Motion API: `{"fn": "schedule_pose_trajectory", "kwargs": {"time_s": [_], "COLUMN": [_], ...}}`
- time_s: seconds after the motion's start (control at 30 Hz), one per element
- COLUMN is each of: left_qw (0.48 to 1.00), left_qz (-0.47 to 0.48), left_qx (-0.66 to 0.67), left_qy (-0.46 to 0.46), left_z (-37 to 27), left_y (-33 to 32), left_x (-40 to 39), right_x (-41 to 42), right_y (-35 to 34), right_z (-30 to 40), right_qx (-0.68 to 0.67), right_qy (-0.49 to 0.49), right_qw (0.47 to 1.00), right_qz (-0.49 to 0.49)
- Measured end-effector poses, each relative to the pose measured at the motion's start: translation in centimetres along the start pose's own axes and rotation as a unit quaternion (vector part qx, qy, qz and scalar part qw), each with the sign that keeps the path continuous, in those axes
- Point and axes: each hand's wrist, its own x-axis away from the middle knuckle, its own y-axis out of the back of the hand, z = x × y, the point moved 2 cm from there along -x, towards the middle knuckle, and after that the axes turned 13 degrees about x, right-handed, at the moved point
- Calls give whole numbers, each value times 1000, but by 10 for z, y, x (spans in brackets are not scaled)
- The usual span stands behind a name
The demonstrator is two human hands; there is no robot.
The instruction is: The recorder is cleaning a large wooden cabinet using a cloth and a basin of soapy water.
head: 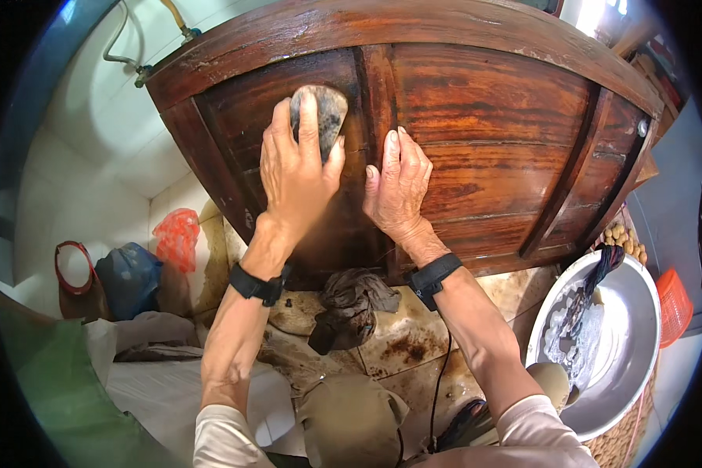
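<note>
A dark reddish-brown panelled wooden furniture piece [491, 175] stands in front of me, its surface glossy and streaked. My left hand [301, 155] grips a worn, stained oval pad or brush block [327, 114] against the left panel; its underside is hidden. My right hand [401, 184] rests its fingertips at the edge of the upright wooden divider [378, 88], holding nothing, thumb a little apart from the fingers. Below both hands, a crumpled dark cloth [357, 304] lies on the dirt-spotted tile floor [415, 345].
At right, a metal basin [626, 351] has a dark cloth over its rim and cloudy liquid with suds inside. An orange plastic basket [674, 307] is beside it. Left are a blue plastic bag [127, 281], a red plastic bag [178, 237] and pipe valves [143, 75].
</note>
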Motion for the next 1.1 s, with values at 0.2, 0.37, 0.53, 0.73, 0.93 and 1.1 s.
{"fn": "schedule_pose_trajectory", "kwargs": {"time_s": [0.2,0.37,0.53,0.73,0.93,1.1], "left_qw": [991,998,999,991,999,984], "left_qz": [125,47,13,116,33,149], "left_qx": [36,13,18,42,14,64], "left_qy": [17,35,33,41,0,73], "left_z": [-4,6,-1,-10,-9,-13], "left_y": [-15,5,-5,6,-2,1], "left_x": [91,27,17,37,-1,53], "right_x": [0,1,0,2,-1,-7], "right_y": [1,-3,2,-1,2,19], "right_z": [5,-2,-1,3,1,6], "right_qx": [-16,11,-2,-7,7,-7], "right_qy": [-7,2,-2,-5,-1,-23], "right_qw": [1000,1000,1000,1000,1000,998], "right_qz": [9,-9,-3,-7,-2,51]}}
